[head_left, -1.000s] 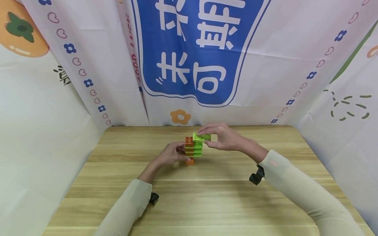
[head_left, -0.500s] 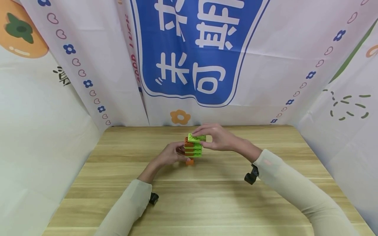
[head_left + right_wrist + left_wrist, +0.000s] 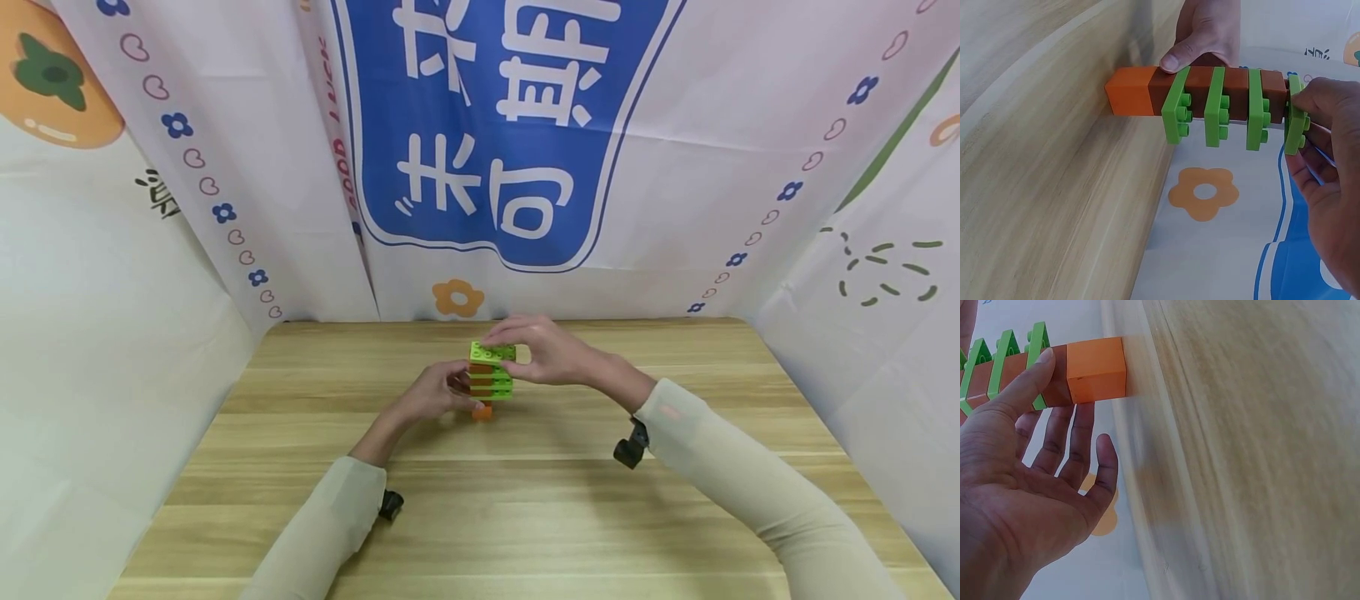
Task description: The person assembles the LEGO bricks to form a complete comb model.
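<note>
A tower of toy building bricks stands upright on the wooden table. Its base is an orange brick (image 3: 1130,92), and above it brown bricks (image 3: 1233,94) alternate with thin lime-green plates (image 3: 1212,112) that stick out to one side, studs up. With thumb and fingers, my left hand (image 3: 431,392) grips the tower low down, just above the orange base. My right hand (image 3: 555,350) pinches another green plate (image 3: 1295,119) at the tower's top, over the uppermost brown brick. That plate looks slightly tilted; whether it is fully seated I cannot tell.
The wooden table (image 3: 570,500) reaches back to a white printed cloth (image 3: 660,208) hanging behind it, with cloth walls on both sides. Small black cameras (image 3: 632,446) are strapped to both wrists.
My right hand has moved left and carried the green plate from the tower's right side to over its top, covering the brown brick's studs. My left hand has stayed in place.
</note>
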{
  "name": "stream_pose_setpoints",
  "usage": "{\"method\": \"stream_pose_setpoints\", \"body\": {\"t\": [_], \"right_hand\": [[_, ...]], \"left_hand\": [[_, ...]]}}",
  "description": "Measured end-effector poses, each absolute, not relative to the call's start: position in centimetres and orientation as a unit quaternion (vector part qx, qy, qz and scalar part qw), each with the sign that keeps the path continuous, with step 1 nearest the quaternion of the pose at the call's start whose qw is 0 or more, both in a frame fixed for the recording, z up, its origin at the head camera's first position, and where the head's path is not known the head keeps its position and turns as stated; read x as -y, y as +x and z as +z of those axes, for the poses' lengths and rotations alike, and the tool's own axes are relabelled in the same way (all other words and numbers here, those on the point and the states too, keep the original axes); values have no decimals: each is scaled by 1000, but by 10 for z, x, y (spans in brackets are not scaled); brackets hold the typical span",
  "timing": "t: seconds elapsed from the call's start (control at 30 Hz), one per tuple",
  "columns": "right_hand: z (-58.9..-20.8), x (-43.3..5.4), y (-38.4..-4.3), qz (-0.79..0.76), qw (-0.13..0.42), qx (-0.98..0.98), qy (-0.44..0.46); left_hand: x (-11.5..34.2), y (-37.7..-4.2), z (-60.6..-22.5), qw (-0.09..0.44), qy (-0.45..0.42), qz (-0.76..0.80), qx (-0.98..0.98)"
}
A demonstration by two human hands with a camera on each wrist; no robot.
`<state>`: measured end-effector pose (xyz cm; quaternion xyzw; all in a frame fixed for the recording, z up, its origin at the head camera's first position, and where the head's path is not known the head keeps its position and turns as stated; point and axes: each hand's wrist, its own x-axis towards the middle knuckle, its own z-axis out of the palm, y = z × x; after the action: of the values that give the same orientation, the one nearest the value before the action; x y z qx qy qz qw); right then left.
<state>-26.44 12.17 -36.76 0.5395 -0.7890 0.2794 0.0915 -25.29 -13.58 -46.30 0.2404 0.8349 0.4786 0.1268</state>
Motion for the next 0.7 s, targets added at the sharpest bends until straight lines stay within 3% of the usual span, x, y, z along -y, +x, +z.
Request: {"method": "stream_pose_setpoints", "body": {"t": [0.7], "right_hand": [[-365,-114,-266,277,95,793,534]], "left_hand": [[136,-253,-464,129,238,475,-837]]}}
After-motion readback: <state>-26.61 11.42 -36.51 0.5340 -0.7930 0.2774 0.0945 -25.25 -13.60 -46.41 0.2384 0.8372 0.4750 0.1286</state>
